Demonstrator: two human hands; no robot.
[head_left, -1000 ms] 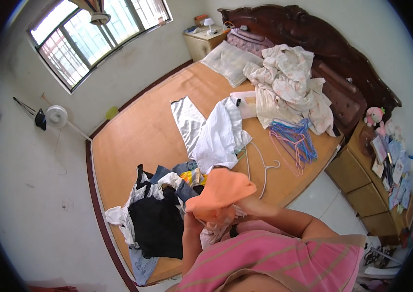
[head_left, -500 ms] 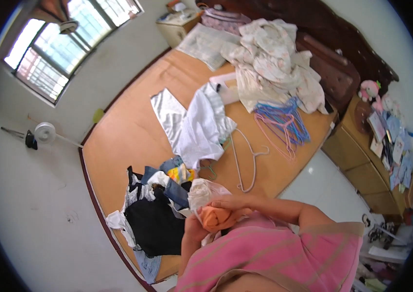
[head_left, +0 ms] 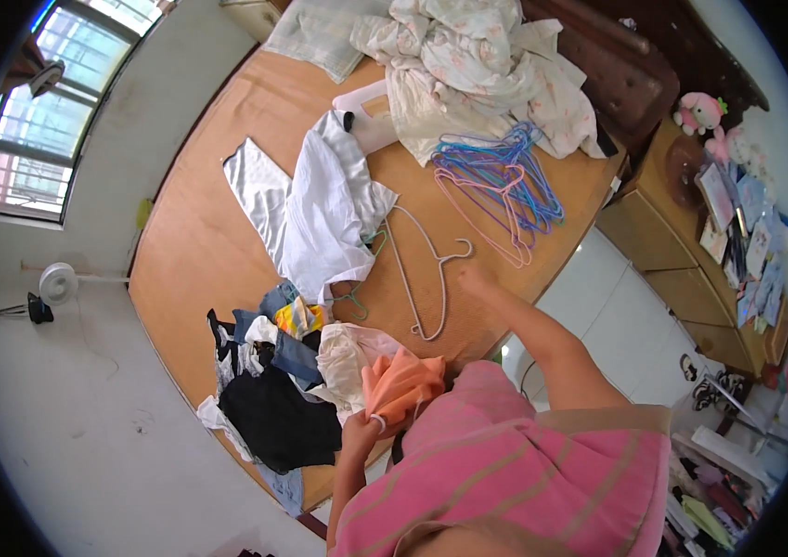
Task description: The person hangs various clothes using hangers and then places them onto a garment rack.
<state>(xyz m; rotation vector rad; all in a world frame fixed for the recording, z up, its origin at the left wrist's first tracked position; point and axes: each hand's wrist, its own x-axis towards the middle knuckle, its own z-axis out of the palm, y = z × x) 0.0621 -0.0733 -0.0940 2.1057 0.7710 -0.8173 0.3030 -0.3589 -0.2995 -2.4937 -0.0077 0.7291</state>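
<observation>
Holding a bunched orange garment (head_left: 400,385) near the lower edge of the bed, the left hand (head_left: 359,433) is closed on the garment's lower left side. The right hand (head_left: 477,278) is well apart from it, stretched out over the bed just beside the hook of a grey hanger (head_left: 443,292); the view does not show clearly whether its fingers touch the hook. The hanger lies flat on the tan bed (head_left: 194,218), bare of cloth. Directly beyond the orange garment, and partly behind it, is a cream cloth (head_left: 346,367). To the left lies a heap with a black garment (head_left: 281,422) on top, denim (head_left: 296,358) next to it and a yellow patterned cloth (head_left: 298,318) at the far end. A white shirt (head_left: 318,232) is spread farther up, with a green hanger (head_left: 353,299) near its lower edge. Beyond the right hand, blue hangers (head_left: 542,190) and a pink hanger (head_left: 513,218) lie in a tangle, just below crumpled floral bedding (head_left: 454,60).
</observation>
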